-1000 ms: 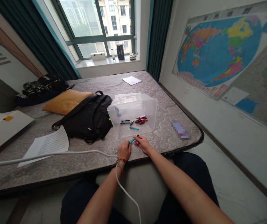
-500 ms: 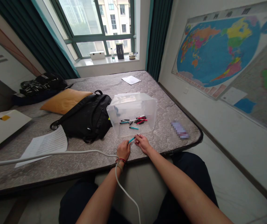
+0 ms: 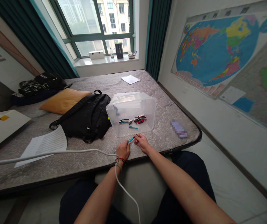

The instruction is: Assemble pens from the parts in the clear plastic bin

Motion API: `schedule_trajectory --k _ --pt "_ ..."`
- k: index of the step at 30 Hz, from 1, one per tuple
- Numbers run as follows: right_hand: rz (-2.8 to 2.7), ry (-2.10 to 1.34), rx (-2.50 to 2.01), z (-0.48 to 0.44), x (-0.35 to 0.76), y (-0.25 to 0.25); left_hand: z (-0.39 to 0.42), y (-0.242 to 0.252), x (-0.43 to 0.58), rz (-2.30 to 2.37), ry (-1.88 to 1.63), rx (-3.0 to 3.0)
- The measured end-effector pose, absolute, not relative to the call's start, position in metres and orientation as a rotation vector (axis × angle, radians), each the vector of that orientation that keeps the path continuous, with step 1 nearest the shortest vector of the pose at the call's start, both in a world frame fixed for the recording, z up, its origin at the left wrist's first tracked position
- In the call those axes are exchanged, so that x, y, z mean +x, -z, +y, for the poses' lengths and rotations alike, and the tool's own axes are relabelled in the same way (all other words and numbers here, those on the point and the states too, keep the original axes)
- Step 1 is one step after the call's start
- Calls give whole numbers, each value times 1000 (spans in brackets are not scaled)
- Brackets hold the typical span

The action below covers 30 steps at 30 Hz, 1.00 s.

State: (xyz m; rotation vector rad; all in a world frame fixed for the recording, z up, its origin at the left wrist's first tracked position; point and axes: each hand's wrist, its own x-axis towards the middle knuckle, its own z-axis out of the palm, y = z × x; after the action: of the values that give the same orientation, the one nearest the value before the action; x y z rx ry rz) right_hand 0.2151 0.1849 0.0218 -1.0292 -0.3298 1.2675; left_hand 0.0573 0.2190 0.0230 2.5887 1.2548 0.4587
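- At the near edge of the mattress (image 3: pixel 168 112), just short of the clear box (image 3: pixel 130 97), our two hands meet on one teal pen (image 3: pixel 131 140), tilted so its dark end points between 1 and 2 o'clock.
- Left hand (image 3: pixel 123 150): curled round the pen's lower end, on the 7 o'clock side. Right hand (image 3: pixel 142 143): looks like fingertips pinching the dark end, but exact finger contact is too small to tell.
- Biggest worry, we reckon: it's a slim barrel held near its ends. If one hand tugs while the other's loose, it could twist or ping out, maybe toward 12 o'clock.
- If that dark end is a cap, a sudden pop could jerk our right hand into the box and nudge it.
- Watch the white cable (image 3: pixel 86 151) too. It comes in from 9 o'clock, passes the bracelets (image 3: pixel 121 159) on our left arm and drops toward 6. Lift fast and it could snag, spoiling our grip.
- Loose pens (image 3: pixel 140 119) sit at 12 o'clock inside the box's outline, with a stray teal one (image 3: pixel 133 127) nearer us. A bump could roll it.
- Mattress edge is close at 6 o'clock, so a fumbled pen could end up on the floor (image 3: pixel 135 186).
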Motion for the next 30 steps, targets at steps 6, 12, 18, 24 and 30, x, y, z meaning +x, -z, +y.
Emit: schedule_trajectory --k 6,12,18,24,30 --pt "-337 -1252 -1054 185 213 -23 219 -25 57 1265 -379 2596" --pt "-329 -1236 -1043 185 213 -20 218 -24 58 1262 -431 2595" --pt "-294 -1238 -1025 184 213 -24 216 -26 59 1276 -462 2583" --pt "-303 -1263 -998 182 214 -28 215 -28 60 1299 -448 2600" --pt "-305 -1254 -1029 183 215 -23 215 -29 60 1282 -453 2578"
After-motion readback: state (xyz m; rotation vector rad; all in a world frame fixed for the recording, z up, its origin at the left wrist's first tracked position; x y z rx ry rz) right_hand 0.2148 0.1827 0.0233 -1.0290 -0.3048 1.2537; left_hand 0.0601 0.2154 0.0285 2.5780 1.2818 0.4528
